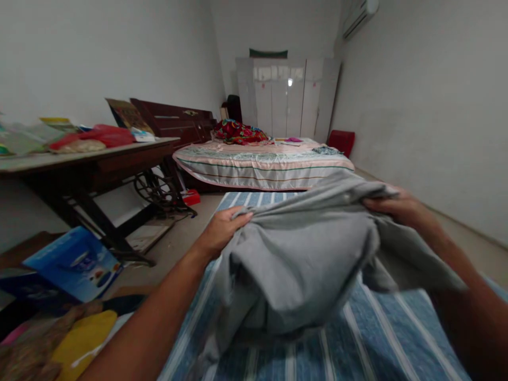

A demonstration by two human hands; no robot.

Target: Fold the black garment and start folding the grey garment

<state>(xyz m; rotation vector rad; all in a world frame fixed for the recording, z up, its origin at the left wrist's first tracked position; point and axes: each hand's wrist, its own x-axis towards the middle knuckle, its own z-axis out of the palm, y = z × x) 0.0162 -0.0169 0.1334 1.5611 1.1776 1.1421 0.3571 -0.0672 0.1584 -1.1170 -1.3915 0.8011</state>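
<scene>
– Your hands, L to R?
– L hand (227,226): thumb & fingers pinched on the L end of a grey cloth (305,264). R hand (397,205): clamped on its upper R part. They're well apart, w/ the cloth bunched btwn them.
– Where's the cloth, exactly?
– In front of me, over the blue striped cover (381,338). A flap hangs R, by my R forearm; the lower L end's blurred, so can't tell if it touches the cover.
– And the rest, L to R?
– Far L: desk (159,144) w/ a red bag (115,136) on it, blue box (79,264) lower down, yellow item (85,338) nearer me. Mid: bed (257,172) w/ red floral blanket (238,132), wardrobe (278,106) behind. R: AC unit (360,18) high on the wall.
</scene>
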